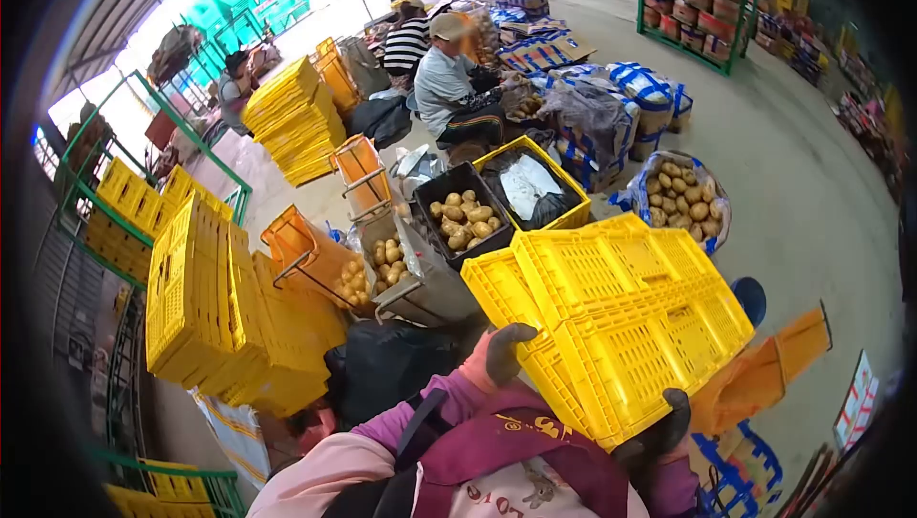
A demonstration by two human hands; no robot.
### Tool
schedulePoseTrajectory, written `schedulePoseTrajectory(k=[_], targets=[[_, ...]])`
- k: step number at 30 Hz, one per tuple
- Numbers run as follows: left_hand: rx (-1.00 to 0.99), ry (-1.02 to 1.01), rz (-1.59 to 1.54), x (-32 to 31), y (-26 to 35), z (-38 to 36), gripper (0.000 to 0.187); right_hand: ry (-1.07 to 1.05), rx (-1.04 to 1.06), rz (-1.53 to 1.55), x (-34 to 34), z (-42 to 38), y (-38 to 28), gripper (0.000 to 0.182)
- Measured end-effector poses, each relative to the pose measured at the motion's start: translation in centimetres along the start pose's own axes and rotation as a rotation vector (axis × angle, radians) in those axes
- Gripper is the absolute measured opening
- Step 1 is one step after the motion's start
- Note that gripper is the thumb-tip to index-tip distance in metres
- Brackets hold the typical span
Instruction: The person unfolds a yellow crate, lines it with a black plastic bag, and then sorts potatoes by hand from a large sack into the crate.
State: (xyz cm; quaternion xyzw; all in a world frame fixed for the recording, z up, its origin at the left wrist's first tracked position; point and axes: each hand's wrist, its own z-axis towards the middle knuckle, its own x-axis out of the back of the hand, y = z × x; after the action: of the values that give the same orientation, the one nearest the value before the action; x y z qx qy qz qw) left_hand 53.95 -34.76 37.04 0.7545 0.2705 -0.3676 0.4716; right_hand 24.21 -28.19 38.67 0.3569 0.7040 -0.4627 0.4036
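Observation:
Two or more folded yellow plastic crates [635, 303] are held together in front of my chest, tilted. My left hand [506, 354], in a dark glove, grips their left edge. Around the lower right edge closes my right hand [666, 424], also gloved, with its fingers partly hidden. Just beyond the crates are a black crate of potatoes [465, 220] and an open yellow crate [583, 212] with a white and a black bag inside. A lined basket of potatoes [680, 201] sits farther right.
Tall stacks of folded yellow crates [196, 298] stand left, near orange slings [306, 255] and a grey sack with potatoes [430, 279]. A seated person [454, 83] works ahead among blue-and-white bundles [587, 131]. An orange sling [764, 375] is at right.

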Motion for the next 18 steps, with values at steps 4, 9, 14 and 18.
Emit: schedulePoseTrajectory(k=[4, 9, 14, 18], targets=[[-0.092, -0.019, -0.214, -2.2, 3.8, 4.1, 0.052, -0.028, 0.037, -0.212, -0.1, 9.9, -3.7, 0.063], [-0.078, 0.0, -0.448, -1.2, 7.6, 13.7, 0.052, 0.014, -0.005, -0.232, -2.3, 21.6, -5.9, 0.06], [-0.039, 0.003, -0.287, 1.0, 12.5, 22.4, 0.05, 0.15, 0.046, -0.269, -2.8, 29.8, -8.5, 0.059], [-0.06, 0.165, -0.139, -0.4, 15.4, 29.6, 0.047, 0.142, -0.027, -0.152, -4.1, 36.2, -12.1, 0.054]])
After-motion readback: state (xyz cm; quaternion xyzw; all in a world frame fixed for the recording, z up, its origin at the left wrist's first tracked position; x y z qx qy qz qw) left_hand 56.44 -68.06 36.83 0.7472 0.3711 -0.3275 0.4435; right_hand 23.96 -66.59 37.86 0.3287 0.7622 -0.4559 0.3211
